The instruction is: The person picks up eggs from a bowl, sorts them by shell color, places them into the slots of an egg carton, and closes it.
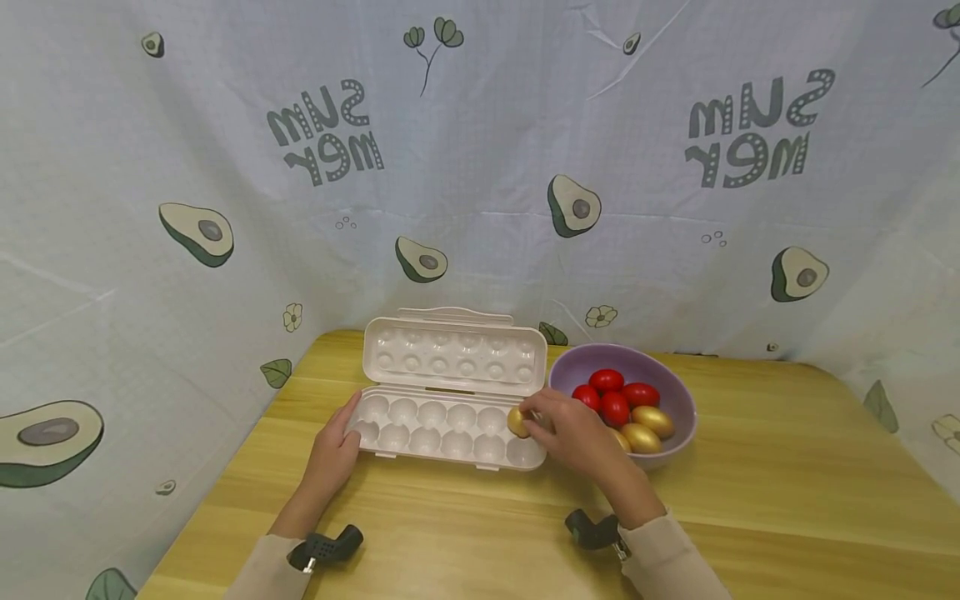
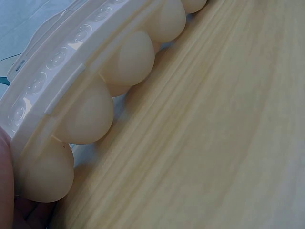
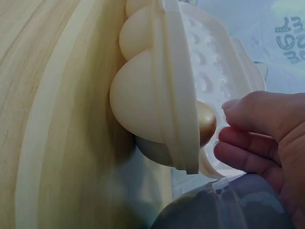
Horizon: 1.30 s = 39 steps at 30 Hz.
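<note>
A pale plastic egg carton (image 1: 442, 460) lies on the table with its lid (image 1: 454, 354) raised at the back. My left hand (image 1: 334, 446) grips the carton's left end; in the left wrist view, fingers show beneath its edge. One gold egg (image 1: 517, 422) sits in the rightmost cup of the back row; the other cups hold nothing. Beside that egg is my right hand (image 1: 573, 433), thumb and fingers bent. The right wrist view shows a small gap between the fingertips (image 3: 231, 105) and the gold egg (image 3: 207, 125).
Just right of the carton stands a purple bowl (image 1: 684, 417) with several red eggs (image 1: 615, 408) and gold eggs (image 1: 652, 421). The wooden table (image 1: 465, 533) reaches back to a hanging cloth (image 1: 495, 167) printed with avocados. Dark camera mounts (image 1: 330, 546) sit at both wrists.
</note>
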Each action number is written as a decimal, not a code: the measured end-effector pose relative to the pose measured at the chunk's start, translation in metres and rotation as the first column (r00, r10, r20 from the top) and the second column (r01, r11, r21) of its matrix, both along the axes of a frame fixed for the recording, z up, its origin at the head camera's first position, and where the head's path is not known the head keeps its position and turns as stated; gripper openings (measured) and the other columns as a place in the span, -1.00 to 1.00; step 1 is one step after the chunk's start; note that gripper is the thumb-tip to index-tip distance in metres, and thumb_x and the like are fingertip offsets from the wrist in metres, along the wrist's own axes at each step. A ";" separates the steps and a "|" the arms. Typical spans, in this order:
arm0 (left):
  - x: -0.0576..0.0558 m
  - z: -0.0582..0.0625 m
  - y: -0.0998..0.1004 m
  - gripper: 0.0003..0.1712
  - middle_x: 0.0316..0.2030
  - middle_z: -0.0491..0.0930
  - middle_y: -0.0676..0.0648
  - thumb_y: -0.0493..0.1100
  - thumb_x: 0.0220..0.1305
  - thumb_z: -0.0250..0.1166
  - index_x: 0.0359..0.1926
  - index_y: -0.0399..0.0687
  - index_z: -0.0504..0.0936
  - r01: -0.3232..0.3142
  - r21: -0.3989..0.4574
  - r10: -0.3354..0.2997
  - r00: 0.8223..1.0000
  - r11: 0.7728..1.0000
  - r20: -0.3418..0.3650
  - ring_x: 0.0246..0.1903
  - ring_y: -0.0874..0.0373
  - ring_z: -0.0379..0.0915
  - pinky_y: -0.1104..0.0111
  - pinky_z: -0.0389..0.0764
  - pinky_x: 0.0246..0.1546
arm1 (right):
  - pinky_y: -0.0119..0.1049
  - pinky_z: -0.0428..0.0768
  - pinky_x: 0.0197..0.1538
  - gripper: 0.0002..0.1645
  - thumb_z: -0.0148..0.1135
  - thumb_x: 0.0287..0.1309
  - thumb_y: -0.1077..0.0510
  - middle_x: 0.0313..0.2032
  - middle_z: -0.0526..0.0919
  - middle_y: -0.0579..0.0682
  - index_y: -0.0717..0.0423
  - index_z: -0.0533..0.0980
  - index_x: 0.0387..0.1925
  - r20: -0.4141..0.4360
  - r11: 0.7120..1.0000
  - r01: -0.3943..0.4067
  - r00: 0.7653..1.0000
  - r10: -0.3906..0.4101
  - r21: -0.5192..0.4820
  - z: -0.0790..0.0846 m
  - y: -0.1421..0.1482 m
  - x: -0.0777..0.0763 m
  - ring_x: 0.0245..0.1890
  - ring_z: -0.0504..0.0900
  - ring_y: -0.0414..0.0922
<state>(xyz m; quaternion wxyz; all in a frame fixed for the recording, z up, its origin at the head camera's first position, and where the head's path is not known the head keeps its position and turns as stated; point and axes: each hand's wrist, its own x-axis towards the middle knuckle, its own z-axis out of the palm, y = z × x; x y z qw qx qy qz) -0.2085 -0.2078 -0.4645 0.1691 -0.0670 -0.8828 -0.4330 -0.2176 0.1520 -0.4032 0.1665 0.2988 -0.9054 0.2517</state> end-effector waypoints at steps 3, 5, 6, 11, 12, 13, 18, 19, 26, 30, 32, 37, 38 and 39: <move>0.000 -0.001 0.000 -0.34 0.26 0.19 -0.24 -0.41 0.12 -0.12 0.32 -0.18 0.16 0.001 0.001 -0.001 1.000 1.000 0.001 0.26 -0.11 0.05 0.02 0.14 0.23 | -0.38 0.57 -0.27 -0.81 0.29 -0.04 0.16 -0.36 0.55 -0.29 -0.05 0.56 -0.29 0.024 0.998 -0.017 1.000 0.018 -0.059 0.001 0.002 -0.001 -0.38 0.49 -0.29; 0.000 -0.001 0.000 -0.33 0.25 0.19 -0.25 -0.42 0.11 -0.12 0.31 -0.19 0.16 0.002 0.005 -0.002 1.000 1.000 -0.005 0.25 -0.11 0.06 0.03 0.15 0.22 | -0.33 0.58 -0.25 -0.81 0.28 -0.02 0.14 -0.34 0.56 -0.28 -0.04 0.56 -0.27 0.043 0.994 -0.020 0.999 0.025 -0.105 0.001 0.004 -0.002 -0.36 0.50 -0.29; -0.001 -0.001 0.000 -0.33 0.25 0.20 -0.25 -0.42 0.11 -0.12 0.31 -0.19 0.16 0.004 0.007 -0.004 1.000 1.000 -0.008 0.25 -0.11 0.07 0.03 0.15 0.22 | -0.29 0.58 -0.22 -0.81 0.27 -0.01 0.14 -0.33 0.57 -0.27 -0.03 0.57 -0.26 0.054 0.990 -0.025 0.998 0.033 -0.135 0.002 0.005 -0.002 -0.33 0.51 -0.27; -0.001 -0.003 0.000 -0.33 0.26 0.20 -0.22 -0.41 0.11 -0.12 0.32 -0.15 0.16 0.002 0.010 -0.002 1.000 1.000 0.001 0.25 -0.07 0.07 0.06 0.15 0.23 | -0.28 0.57 -0.17 -0.75 0.22 0.06 0.03 -0.22 0.60 -0.21 -0.06 0.56 -0.18 0.185 0.961 0.041 0.983 0.011 -0.274 0.009 0.018 -0.002 -0.27 0.54 -0.26; -0.001 -0.004 0.000 -0.33 0.26 0.20 -0.22 -0.41 0.11 -0.11 0.32 -0.15 0.16 0.001 0.010 -0.001 1.000 1.000 0.004 0.25 -0.07 0.07 0.06 0.16 0.23 | -0.29 0.57 -0.17 -0.73 0.20 0.06 -0.02 -0.20 0.60 -0.21 -0.09 0.56 -0.16 0.215 0.956 0.066 0.977 -0.003 -0.286 0.011 0.021 -0.001 -0.27 0.54 -0.26; -0.001 -0.004 0.000 -0.33 0.26 0.20 -0.22 -0.41 0.11 -0.11 0.32 -0.15 0.17 0.000 0.010 0.000 1.000 1.000 0.004 0.25 -0.07 0.07 0.06 0.16 0.23 | -0.31 0.57 -0.17 -0.71 0.19 0.06 -0.06 -0.19 0.59 -0.22 -0.12 0.55 -0.15 0.244 0.952 0.093 0.969 -0.020 -0.291 0.012 0.024 -0.001 -0.27 0.54 -0.28; -0.001 -0.002 0.001 -0.33 0.25 0.21 -0.24 -0.41 0.11 -0.10 0.31 -0.18 0.16 0.007 0.034 -0.007 1.000 0.999 -0.003 0.24 -0.09 0.09 0.05 0.17 0.22 | -0.33 0.57 -0.17 -0.65 0.17 0.06 -0.13 -0.18 0.57 -0.24 -0.14 0.53 -0.11 0.311 0.954 0.122 0.950 -0.032 -0.275 0.023 0.038 -0.002 -0.23 0.53 -0.26; -0.001 -0.001 0.001 -0.33 0.24 0.21 -0.25 -0.41 0.11 -0.10 0.31 -0.18 0.16 0.009 0.035 -0.008 1.000 0.999 -0.006 0.24 -0.10 0.09 0.05 0.17 0.22 | -0.33 0.58 -0.20 -0.65 0.18 0.06 -0.10 -0.19 0.57 -0.23 -0.12 0.53 -0.11 0.320 0.954 0.112 0.947 -0.018 -0.279 0.025 0.041 -0.003 -0.23 0.53 -0.23; -0.003 0.000 0.001 -0.34 0.25 0.21 -0.23 -0.41 0.11 -0.11 0.31 -0.17 0.17 0.008 0.021 -0.008 1.000 1.000 -0.005 0.25 -0.08 0.08 0.06 0.16 0.23 | -0.37 0.59 -0.27 -0.67 0.23 0.05 0.09 -0.18 0.60 -0.02 0.06 0.53 -0.11 0.388 0.949 0.085 0.921 0.042 -0.303 0.051 0.049 0.011 -0.22 0.56 -0.08; -0.003 0.000 0.002 -0.34 0.25 0.21 -0.22 -0.41 0.12 -0.11 0.32 -0.16 0.16 0.004 0.043 -0.004 1.000 0.999 0.011 0.25 -0.08 0.09 0.07 0.17 0.22 | -0.41 0.56 -0.21 -0.72 0.24 0.03 0.00 -0.26 0.61 -0.17 -0.05 0.55 -0.18 0.346 0.971 0.093 0.938 -0.011 -0.222 0.050 0.060 0.010 -0.27 0.57 -0.20; -0.003 0.000 0.001 -0.33 0.25 0.21 -0.23 -0.41 0.12 -0.11 0.32 -0.16 0.16 0.000 0.044 -0.001 1.000 0.999 0.018 0.25 -0.08 0.09 0.07 0.17 0.22 | -0.41 0.55 -0.20 -0.74 0.23 0.02 -0.07 -0.30 0.60 -0.27 -0.14 0.55 -0.21 0.322 0.981 0.103 0.946 -0.045 -0.165 0.044 0.067 0.006 -0.30 0.55 -0.25; -0.003 -0.002 0.000 -0.33 0.25 0.20 -0.24 -0.42 0.11 -0.12 0.32 -0.17 0.15 0.003 0.038 -0.004 1.000 0.999 0.017 0.25 -0.09 0.09 0.06 0.17 0.22 | -0.33 0.56 -0.18 -0.74 0.23 0.02 -0.08 -0.29 0.60 -0.26 -0.18 0.55 -0.21 0.333 0.988 0.142 0.936 -0.111 -0.068 0.043 0.075 0.005 -0.29 0.53 -0.22; -0.003 -0.002 0.000 -0.33 0.25 0.20 -0.24 -0.42 0.11 -0.12 0.32 -0.17 0.15 0.005 0.037 -0.005 1.000 0.999 0.018 0.25 -0.09 0.08 0.06 0.16 0.23 | -0.31 0.56 -0.17 -0.73 0.24 0.01 -0.07 -0.28 0.60 -0.24 -0.15 0.56 -0.20 0.344 0.988 0.148 0.931 -0.122 -0.051 0.043 0.076 0.006 -0.28 0.53 -0.21; -0.003 -0.002 0.000 -0.33 0.26 0.19 -0.24 -0.42 0.11 -0.12 0.32 -0.17 0.15 0.005 0.037 -0.005 1.000 0.999 0.021 0.25 -0.09 0.07 0.06 0.16 0.23 | -0.29 0.56 -0.16 -0.71 0.25 0.00 -0.06 -0.27 0.60 -0.22 -0.12 0.56 -0.19 0.356 0.987 0.155 0.925 -0.133 -0.034 0.043 0.077 0.006 -0.26 0.52 -0.19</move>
